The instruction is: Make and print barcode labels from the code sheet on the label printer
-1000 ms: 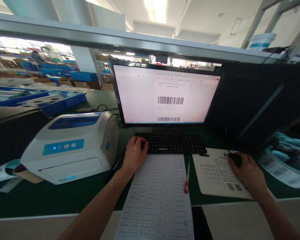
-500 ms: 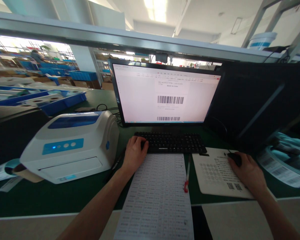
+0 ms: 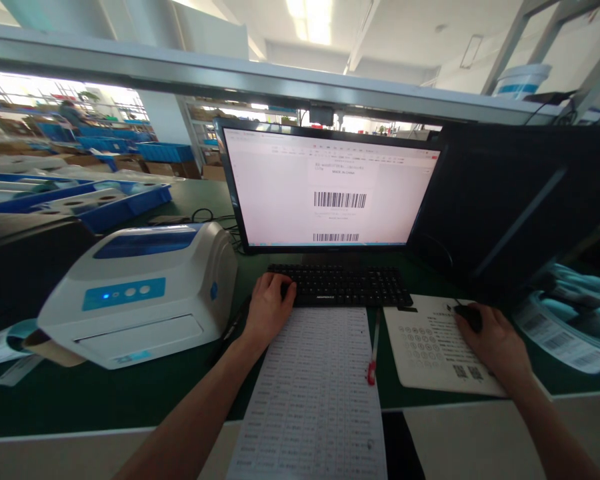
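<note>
My left hand [image 3: 269,307] rests on the left end of a black keyboard [image 3: 350,283], fingers curved over the keys and holding nothing. My right hand [image 3: 495,340] is closed over a black computer mouse [image 3: 469,316] on a white printed mouse pad [image 3: 425,347]. Behind the keyboard stands a monitor [image 3: 280,193] that displays barcode labels and the words "MADE IN CHINA". Between my arms lies a long printed sheet with a table of rows [image 3: 315,393]. A pen with a red end [image 3: 371,372] lies along the sheet's right edge.
To the left sits a white label printer [image 3: 145,293] with a lit blue light. Blue trays of rolls [image 3: 125,210] are farther back. A coil of printed labels [image 3: 565,333] lies at the right, near a large dark panel [image 3: 510,200]. A shelf beam [image 3: 280,83] crosses above the monitor.
</note>
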Action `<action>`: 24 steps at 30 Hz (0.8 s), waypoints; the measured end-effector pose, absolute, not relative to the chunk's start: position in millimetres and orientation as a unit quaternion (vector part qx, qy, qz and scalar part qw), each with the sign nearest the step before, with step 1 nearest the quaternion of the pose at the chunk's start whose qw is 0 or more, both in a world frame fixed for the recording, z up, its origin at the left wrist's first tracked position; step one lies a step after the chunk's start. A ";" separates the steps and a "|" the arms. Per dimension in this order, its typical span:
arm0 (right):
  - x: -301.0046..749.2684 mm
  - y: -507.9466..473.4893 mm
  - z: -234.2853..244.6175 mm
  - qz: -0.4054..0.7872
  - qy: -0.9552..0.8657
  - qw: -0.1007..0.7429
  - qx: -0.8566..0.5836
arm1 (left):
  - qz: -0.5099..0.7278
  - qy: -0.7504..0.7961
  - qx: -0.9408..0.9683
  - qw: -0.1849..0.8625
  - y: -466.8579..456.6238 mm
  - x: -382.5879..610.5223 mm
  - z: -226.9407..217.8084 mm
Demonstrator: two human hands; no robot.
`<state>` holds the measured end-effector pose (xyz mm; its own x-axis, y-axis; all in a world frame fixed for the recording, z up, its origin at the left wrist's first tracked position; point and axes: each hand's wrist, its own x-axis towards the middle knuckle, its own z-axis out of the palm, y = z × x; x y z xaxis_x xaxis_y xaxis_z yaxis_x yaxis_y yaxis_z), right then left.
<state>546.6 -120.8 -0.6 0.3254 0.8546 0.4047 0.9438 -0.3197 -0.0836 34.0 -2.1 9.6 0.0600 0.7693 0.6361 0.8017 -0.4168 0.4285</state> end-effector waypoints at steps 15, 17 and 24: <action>545.7 -120.4 0.1 -0.149 -0.563 0.159 -0.797 | -0.424 -0.537 -0.729 0.020 -2.9 33.8 10.5; 546.1 -120.3 -0.4 -0.147 -0.565 0.160 -0.796 | -0.423 -0.536 -0.730 0.020 -2.8 33.6 10.4; 547.3 -121.1 -1.3 -0.151 -0.566 0.162 -0.794 | -0.427 -0.533 -0.730 0.020 -0.9 33.2 8.5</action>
